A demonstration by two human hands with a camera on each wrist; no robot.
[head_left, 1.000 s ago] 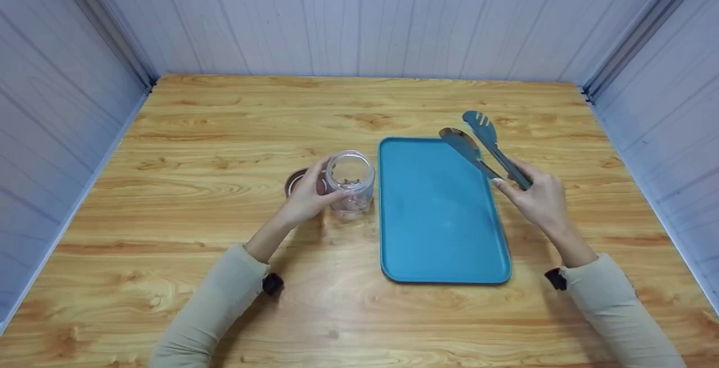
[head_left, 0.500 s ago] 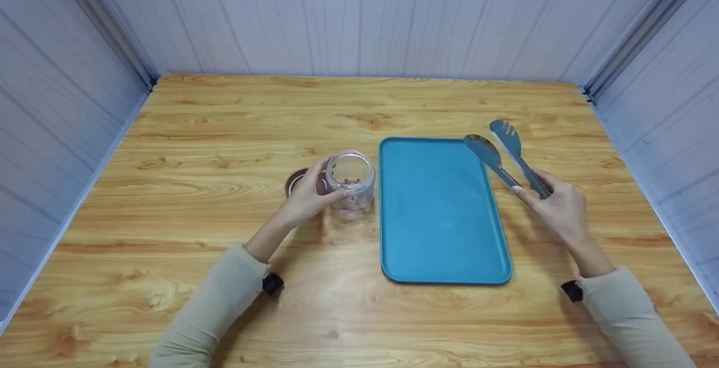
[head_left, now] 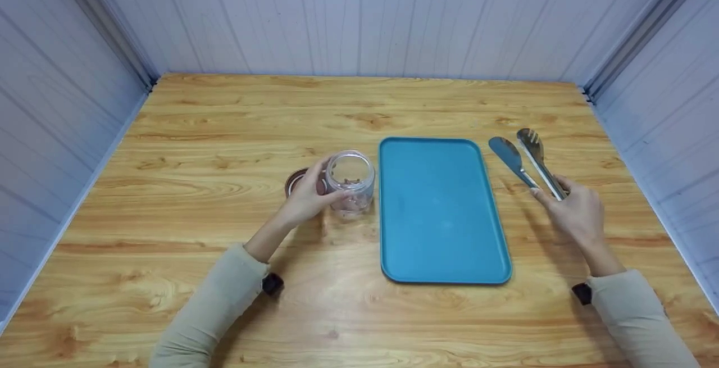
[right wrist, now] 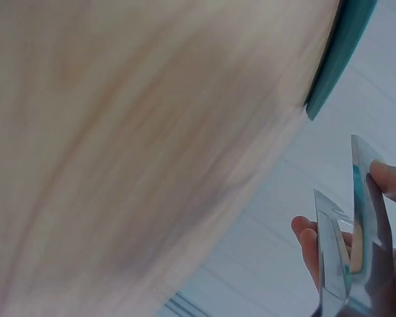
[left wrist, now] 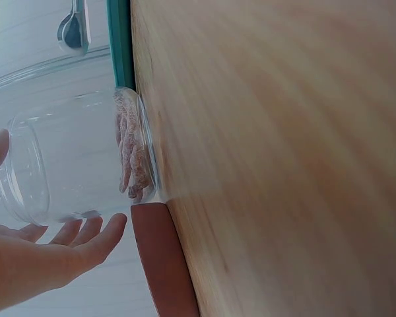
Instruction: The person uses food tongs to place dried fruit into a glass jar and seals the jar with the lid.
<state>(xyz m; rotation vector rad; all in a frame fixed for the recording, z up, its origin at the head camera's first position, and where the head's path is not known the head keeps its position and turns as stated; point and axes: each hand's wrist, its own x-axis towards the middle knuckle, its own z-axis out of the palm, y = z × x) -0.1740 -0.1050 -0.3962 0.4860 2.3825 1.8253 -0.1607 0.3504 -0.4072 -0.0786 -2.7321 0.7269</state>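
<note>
My left hand (head_left: 306,202) grips a clear jar (head_left: 359,194) standing upright without a lid, thumb on the near side and fingers round the left. In the left wrist view, brownish stick-like pieces (left wrist: 132,152) lie at the jar's bottom; their kind is unclear. A round reddish-brown lid (head_left: 294,180) lies on the table beside the jar, partly covered by that hand. Off the right side of the blue tray (head_left: 444,210), my right hand (head_left: 578,213) holds metal serving tongs (head_left: 510,156), one slotted head and one plain. Their arms are spread, with nothing between the heads.
Jar and tray stand close together on the wood-patterned table (head_left: 224,132). The tray is a shallow rectangle with a raised rim, and nothing lies on it. Pale panelled walls (head_left: 359,19) enclose the table at the back and on both sides.
My right hand has carried the tongs rightward and slightly toward me, from over the tray's far right corner to beside it. The left hand and the jar have stayed in place.
</note>
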